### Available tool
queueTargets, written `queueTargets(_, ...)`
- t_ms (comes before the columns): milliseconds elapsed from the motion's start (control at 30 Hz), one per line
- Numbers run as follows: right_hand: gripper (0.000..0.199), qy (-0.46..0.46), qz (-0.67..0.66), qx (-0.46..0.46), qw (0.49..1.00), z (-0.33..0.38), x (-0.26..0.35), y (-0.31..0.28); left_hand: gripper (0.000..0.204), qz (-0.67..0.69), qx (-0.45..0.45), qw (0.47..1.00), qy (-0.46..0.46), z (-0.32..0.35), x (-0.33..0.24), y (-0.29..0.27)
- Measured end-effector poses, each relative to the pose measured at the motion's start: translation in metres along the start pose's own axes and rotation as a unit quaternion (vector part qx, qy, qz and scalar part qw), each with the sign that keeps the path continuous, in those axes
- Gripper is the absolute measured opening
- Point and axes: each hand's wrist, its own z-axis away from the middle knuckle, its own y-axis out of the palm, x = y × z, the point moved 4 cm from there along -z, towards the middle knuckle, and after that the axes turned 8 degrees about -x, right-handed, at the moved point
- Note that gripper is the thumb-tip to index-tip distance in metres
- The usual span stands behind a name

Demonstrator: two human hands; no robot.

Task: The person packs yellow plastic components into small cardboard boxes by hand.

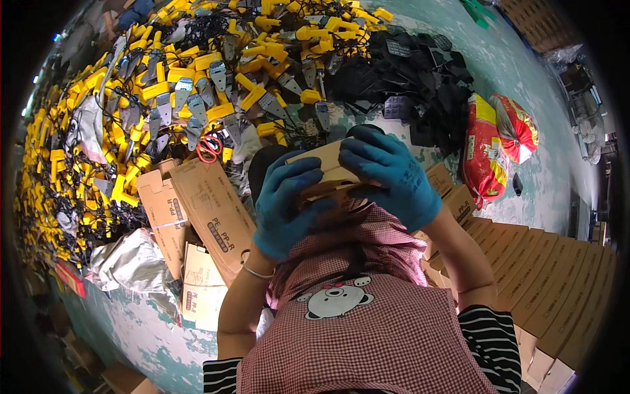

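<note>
A small brown cardboard box (pixel 326 159) is held up between my two hands, above my lap. My left hand (pixel 287 205), in a blue glove, grips its left end with the fingers curled over the top. My right hand (pixel 397 178), gloved the same way, has its fingers across the right end and the thumb beneath. Part of the box is hidden behind the gloves. Flattened cardboard boxes (pixel 213 213) lie in a pile just left of my left hand.
A large heap of yellow-handled tools (pixel 174 88) with metal plates and black cords spreads ahead and left. Red-handled scissors (pixel 209 148) rest at its edge. Black parts (pixel 420 82) are heaped farther right, near red and yellow sacks (pixel 482 154). A long row of cardboard boxes (pixel 538 276) stands right.
</note>
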Motion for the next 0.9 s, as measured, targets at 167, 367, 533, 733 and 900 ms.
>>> queueTargets(167, 0.062, 0.025, -0.034, -0.005, 0.999, 0.003, -0.001, -0.002, 0.063, 0.009, -0.009, 0.998, -0.058, -0.006, -0.006, 0.003)
queueTargets(367, 0.061, 0.055, -0.001, -0.025, 0.998, -0.008, 0.017, -0.019, 0.084, 0.089, -0.084, 0.979, -0.164, 0.011, 0.0, 0.011)
queueTargets(533, 0.042, -0.082, -0.023, 0.014, 0.996, -0.042, 0.032, -0.02, 0.099, 0.191, -0.127, 0.958, -0.172, 0.008, -0.007, 0.017)
queueTargets(733, 0.018, -0.231, 0.023, 0.236, 0.944, -0.102, 0.053, 0.007, 0.105, 0.038, -0.074, 0.975, -0.207, 0.012, 0.0, 0.013)
queueTargets(900, 0.018, -0.286, 0.053, 0.305, 0.907, -0.114, 0.065, 0.017, 0.101, 0.102, -0.018, 0.969, -0.222, 0.025, 0.021, 0.033)
